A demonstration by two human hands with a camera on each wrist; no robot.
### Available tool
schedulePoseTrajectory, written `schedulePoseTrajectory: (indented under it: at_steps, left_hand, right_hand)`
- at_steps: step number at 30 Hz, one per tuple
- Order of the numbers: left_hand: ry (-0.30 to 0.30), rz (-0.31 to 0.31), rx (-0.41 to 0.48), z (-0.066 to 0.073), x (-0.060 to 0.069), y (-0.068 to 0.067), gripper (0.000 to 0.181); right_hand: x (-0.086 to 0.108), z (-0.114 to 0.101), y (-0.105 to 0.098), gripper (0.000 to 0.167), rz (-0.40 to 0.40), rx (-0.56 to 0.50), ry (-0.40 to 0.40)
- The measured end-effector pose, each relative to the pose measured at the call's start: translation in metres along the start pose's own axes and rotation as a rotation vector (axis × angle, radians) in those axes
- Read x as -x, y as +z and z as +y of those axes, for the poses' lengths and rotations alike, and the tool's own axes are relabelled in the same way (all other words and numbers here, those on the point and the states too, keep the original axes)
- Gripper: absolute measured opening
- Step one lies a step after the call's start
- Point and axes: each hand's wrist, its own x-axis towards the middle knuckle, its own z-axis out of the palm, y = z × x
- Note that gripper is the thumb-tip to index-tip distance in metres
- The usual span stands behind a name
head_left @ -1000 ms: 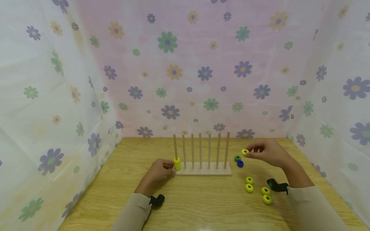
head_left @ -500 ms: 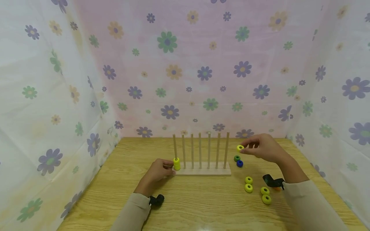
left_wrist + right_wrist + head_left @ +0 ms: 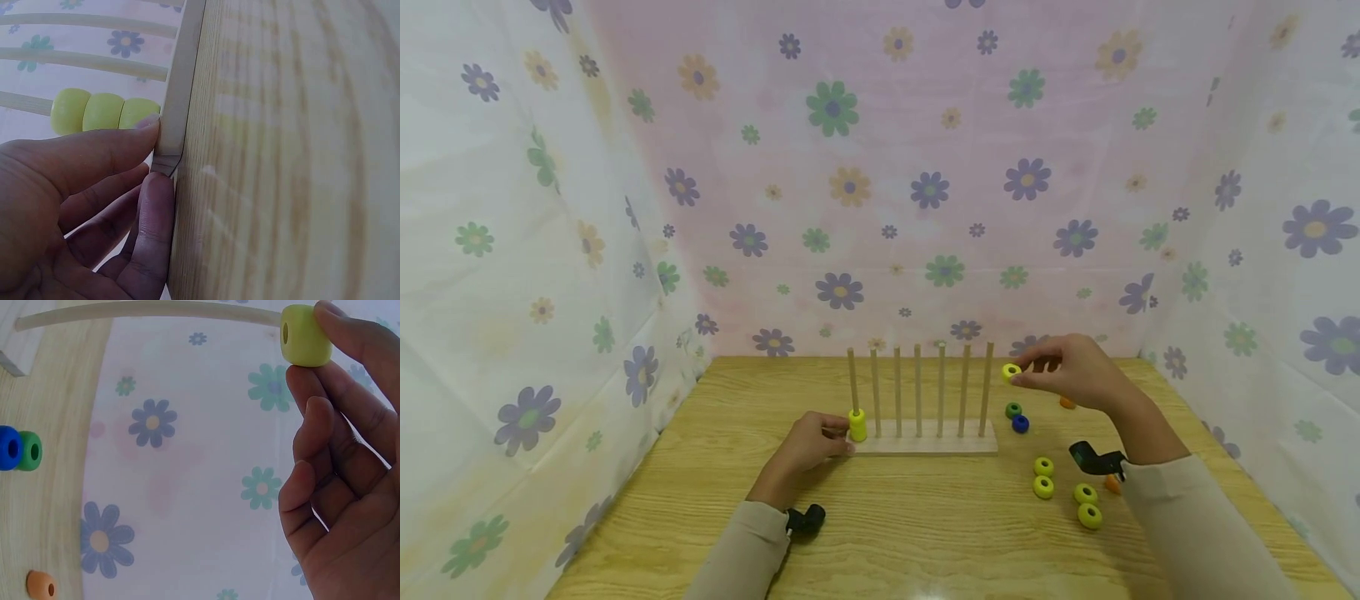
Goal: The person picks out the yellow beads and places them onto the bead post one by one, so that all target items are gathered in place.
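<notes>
A wooden base [image 3: 925,442] with several upright pegs stands on the table. Three yellow beads [image 3: 103,112] are stacked on its leftmost peg. The left hand [image 3: 808,442] grips the left end of the base, thumb and fingers on either side of it in the left wrist view. Raised above the table, the right hand [image 3: 1075,371] pinches a yellow bead [image 3: 306,336] between thumb and fingertips, its hole showing. That bead is just right of the rightmost peg [image 3: 987,387] in the head view, off the peg.
Right of the base lie a green bead [image 3: 1013,410] and a blue bead [image 3: 1020,424], touching. Nearer are two pairs of yellow beads [image 3: 1043,487] [image 3: 1089,517]. Orange beads [image 3: 1067,402] [image 3: 41,585] lie by the right arm. Flowered cloth [image 3: 880,167] surrounds the table.
The right hand has moved left and up with its yellow bead, towards the rightmost peg. Orange beads have come into view beside the arm. The left hand stays at the base.
</notes>
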Motion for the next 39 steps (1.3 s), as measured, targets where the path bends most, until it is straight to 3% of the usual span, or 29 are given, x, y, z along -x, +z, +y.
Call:
schedulePoseTrajectory:
  at_steps: [12, 24, 39]
  left_hand:
    - [-0.017, -0.01, 0.023, 0.0, -0.001, -0.001, 0.048]
    - [0.01, -0.004, 0.017, -0.003, -0.003, 0.0, 0.046]
    - [0.018, -0.008, 0.018, -0.005, -0.004, 0.001, 0.045]
  right_hand:
    - [-0.011, -0.014, -0.005, 0.015, 0.029, -0.018, -0.081]
    - [-0.023, -0.029, -0.007, 0.017, 0.037, -0.029, -0.123]
    - [-0.038, -0.048, -0.003, 0.014, 0.01, -0.043, -0.17]
